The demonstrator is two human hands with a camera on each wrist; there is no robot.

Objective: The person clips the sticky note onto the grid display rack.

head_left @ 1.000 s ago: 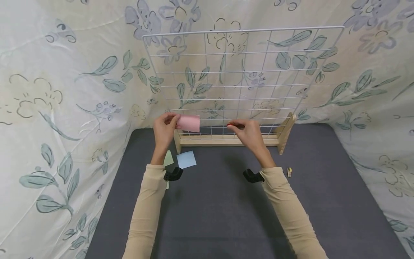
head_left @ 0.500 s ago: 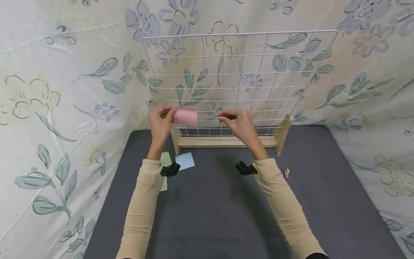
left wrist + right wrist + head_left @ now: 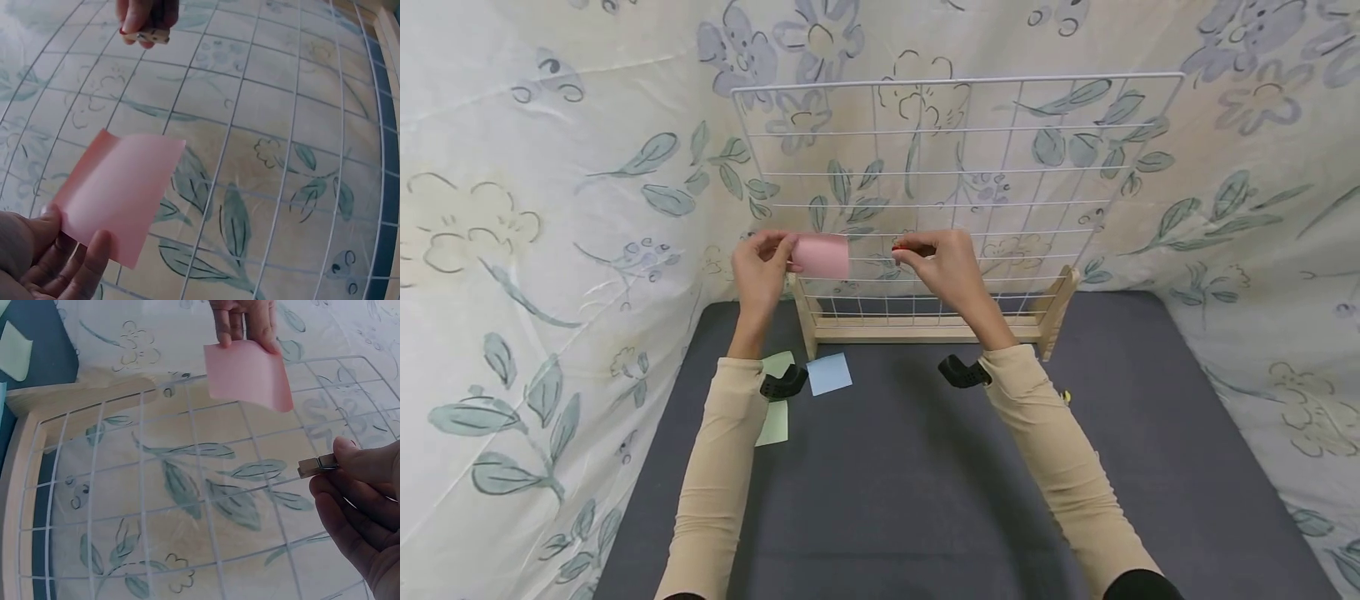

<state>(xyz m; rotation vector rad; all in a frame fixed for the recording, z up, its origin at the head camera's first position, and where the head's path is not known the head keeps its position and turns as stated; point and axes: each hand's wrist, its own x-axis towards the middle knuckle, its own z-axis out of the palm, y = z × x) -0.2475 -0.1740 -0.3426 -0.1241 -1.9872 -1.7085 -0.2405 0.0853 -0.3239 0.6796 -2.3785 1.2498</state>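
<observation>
My left hand (image 3: 761, 271) pinches a pink sticky note (image 3: 822, 256) by its left edge, in front of the lower left of a white wire grid panel (image 3: 955, 81). The note curls slightly, as the left wrist view shows. To the right, my right hand (image 3: 946, 265) pinches a small wooden clothespin (image 3: 316, 465) between thumb and fingers; a bit of red shows on it in the head view. The clothespin's tip points toward the note, with a gap between them. Both hands are raised well above the table.
The grid stands in a wooden base (image 3: 895, 334) at the back of the dark table (image 3: 880, 500). A blue note (image 3: 830, 374) and green notes (image 3: 772, 423) lie near my left wrist. Something small and yellow (image 3: 1066, 397) lies beside my right sleeve. Floral fabric (image 3: 550, 250) hangs behind.
Both hands have risen and shifted left, carrying the pink note and the clothespin up along the grid. The right hand has come closer to the note.
</observation>
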